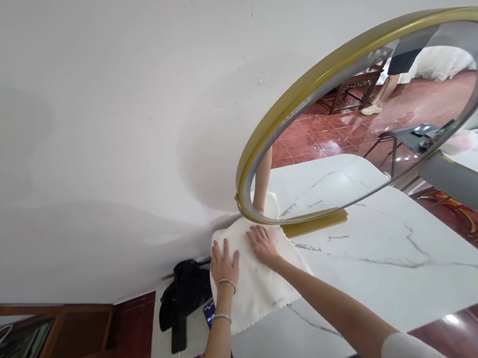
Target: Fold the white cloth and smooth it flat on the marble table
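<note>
Head view, cloth: the white cloth [259, 292] lies on the marbled table [374, 266], at the end by the wall, beneath 2 hands.
Left hand: the left hand [224, 264] lies palm down, fingers spread, clasping nothing.
Right hand: the right hand [264, 246] rests flatter-fingered, fingers closer together, apparently gripping nothing; a slight pinch cannot be ruled out.
Mirror risk: a forward push could knock the gold-rimmed mirror [415, 21] or its base [316, 223], being just beside the right fingers.
Edge risk: a leftward sweep could drag cloth off the table, its side lying at the rim.
Wrinkle risk: uneven pressure could bunch the fabric.
</note>
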Demonstrator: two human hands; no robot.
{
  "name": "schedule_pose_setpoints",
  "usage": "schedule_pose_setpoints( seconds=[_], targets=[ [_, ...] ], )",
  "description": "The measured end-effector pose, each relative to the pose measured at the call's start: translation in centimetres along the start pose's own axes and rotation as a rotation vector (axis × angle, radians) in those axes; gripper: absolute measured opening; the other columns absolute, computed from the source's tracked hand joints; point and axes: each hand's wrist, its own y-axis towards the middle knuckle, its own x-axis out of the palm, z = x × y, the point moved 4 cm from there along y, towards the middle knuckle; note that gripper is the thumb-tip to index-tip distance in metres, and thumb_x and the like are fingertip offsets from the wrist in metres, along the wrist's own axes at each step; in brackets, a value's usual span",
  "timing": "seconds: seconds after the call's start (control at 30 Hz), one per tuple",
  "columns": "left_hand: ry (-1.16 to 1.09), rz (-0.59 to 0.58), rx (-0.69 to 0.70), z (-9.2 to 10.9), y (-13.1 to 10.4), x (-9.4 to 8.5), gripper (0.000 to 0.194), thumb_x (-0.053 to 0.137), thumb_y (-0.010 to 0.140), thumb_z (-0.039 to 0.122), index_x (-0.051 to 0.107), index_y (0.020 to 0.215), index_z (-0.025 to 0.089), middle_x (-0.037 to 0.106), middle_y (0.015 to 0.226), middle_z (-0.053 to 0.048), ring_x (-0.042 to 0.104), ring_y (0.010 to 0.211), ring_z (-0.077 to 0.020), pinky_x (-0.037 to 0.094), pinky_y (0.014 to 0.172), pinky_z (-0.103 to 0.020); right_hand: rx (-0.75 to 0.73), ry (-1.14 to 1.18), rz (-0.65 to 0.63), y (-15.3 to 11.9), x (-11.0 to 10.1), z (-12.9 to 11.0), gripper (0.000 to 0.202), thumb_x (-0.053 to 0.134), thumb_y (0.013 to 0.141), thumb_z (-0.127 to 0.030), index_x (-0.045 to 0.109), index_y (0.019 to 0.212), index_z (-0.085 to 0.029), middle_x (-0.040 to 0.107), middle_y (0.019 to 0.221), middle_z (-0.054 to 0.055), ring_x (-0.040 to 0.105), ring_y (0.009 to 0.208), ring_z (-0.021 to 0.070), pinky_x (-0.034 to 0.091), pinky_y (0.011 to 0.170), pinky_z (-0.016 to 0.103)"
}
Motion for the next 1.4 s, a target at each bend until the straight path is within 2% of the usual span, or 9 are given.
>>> schedule_pose_setpoints(
  seconds=[0.13, 0.3, 0.43, 0.53, 0.83, 1.03, 1.13, 1.27, 1.4],
  targets=[
    [-0.179, 0.016, -0.095, -2.7, -4.9, 0.3, 0.057, 0.042, 0.092, 0.044, 0.036, 0.144, 0.022, 0.032, 0.152, -0.010, 0.033, 0.138, -0.0275, 0.036, 0.109, -0.043, -0.091, 0.041, 0.016, -4.8, 0.2, -3.7, 0.039, 0.034, 0.094, -0.019, 0.053, 0.128, -0.016, 0.052, 0.134, 0.012, 0.042, 0.125, 0.0234, 0.033, 0.107, 0.042],
    [-0.337, -0.007, -0.338, -5.2, -14.2, 0.9, 0.060, 0.030, 0.095, 0.045, 0.022, 0.149, 0.018, 0.032, 0.152, -0.011, 0.027, 0.141, -0.0220, 0.031, 0.113, -0.040, -0.372, 0.136, -0.031, -11.8, 0.6, -7.2, 0.067, 0.042, 0.092, -0.045, 0.022, 0.149, -0.015, 0.018, 0.156, 0.011, 0.012, 0.144, 0.0284, 0.019, 0.115, 0.049],
    [-0.174, 0.116, -0.271, -3.5, -20.4, 0.0, 0.055, 0.034, 0.095, 0.036, 0.026, 0.148, 0.023, 0.025, 0.155, -0.009, 0.018, 0.143, -0.0260, 0.027, 0.114, -0.049, -0.469, 0.181, -0.085, -17.8, -0.2, -7.4, 0.087, 0.044, 0.086, -0.060, 0.008, 0.151, -0.015, 0.008, 0.157, 0.013, 0.009, 0.144, 0.0333, 0.018, 0.113, 0.055],
    [0.035, 0.165, -0.129, -0.5, -22.2, -0.5, 0.052, 0.036, 0.093, 0.026, 0.030, 0.145, 0.029, 0.022, 0.156, -0.008, 0.012, 0.144, -0.0303, 0.021, 0.112, -0.060, -0.424, 0.127, -0.024, -21.1, -1.4, -6.3, 0.082, 0.040, 0.088, -0.059, 0.010, 0.151, -0.017, 0.015, 0.156, 0.012, 0.014, 0.143, 0.0329, 0.022, 0.112, 0.055],
    [0.143, 0.080, 0.232, 8.0, -19.0, 2.8, 0.061, 0.042, 0.088, 0.018, 0.025, 0.145, 0.033, 0.028, 0.153, -0.009, 0.028, 0.140, -0.0298, 0.031, 0.109, -0.056, -0.183, -0.171, 0.337, -24.9, -3.2, 0.6, 0.071, 0.047, 0.088, -0.049, 0.028, 0.147, -0.016, 0.037, 0.148, 0.012, 0.031, 0.137, 0.0324, 0.015, 0.113, 0.051],
    [-0.028, -0.031, 0.312, 15.0, -17.7, 6.1, 0.056, 0.044, 0.088, 0.025, 0.036, 0.142, 0.033, 0.030, 0.153, -0.007, 0.026, 0.141, -0.0282, 0.027, 0.112, -0.056, -0.037, -0.204, 0.398, -26.5, -3.9, 7.8, 0.067, 0.047, 0.089, -0.040, 0.025, 0.149, -0.021, 0.040, 0.146, 0.010, 0.038, 0.134, 0.0292, 0.022, 0.111, 0.048],
    [-0.107, -0.039, 0.179, 17.9, -16.1, 7.2, 0.052, 0.047, 0.084, 0.023, 0.048, 0.135, 0.033, 0.037, 0.150, -0.005, 0.030, 0.139, -0.0273, 0.026, 0.113, -0.053, -0.020, -0.159, 0.397, -27.0, -3.9, 12.6, 0.068, 0.049, 0.089, -0.043, 0.022, 0.149, -0.027, 0.042, 0.145, 0.007, 0.045, 0.130, 0.0284, 0.035, 0.105, 0.046],
    [-0.248, 0.063, -0.226, 18.2, -11.7, 6.0, 0.041, 0.053, 0.079, 0.026, 0.062, 0.119, 0.022, 0.053, 0.134, -0.014, 0.043, 0.131, -0.0338, 0.036, 0.106, -0.053, -0.027, -0.083, 0.376, -26.3, -2.9, 17.7, 0.065, 0.052, 0.086, -0.050, 0.030, 0.145, -0.034, 0.047, 0.140, 0.005, 0.052, 0.123, 0.0295, 0.046, 0.096, 0.046],
    [-0.525, -0.166, -0.185, 18.9, -7.5, 3.7, 0.023, 0.055, 0.071, 0.017, 0.071, 0.089, 0.018, 0.071, 0.098, -0.008, 0.063, 0.103, -0.0259, 0.047, 0.097, -0.039, 0.089, 0.079, 0.244, -24.3, -1.1, 19.5, 0.056, 0.057, 0.078, -0.049, 0.052, 0.132, -0.035, 0.050, 0.138, 0.006, 0.050, 0.124, 0.0336, 0.046, 0.097, 0.053]
  ],
)
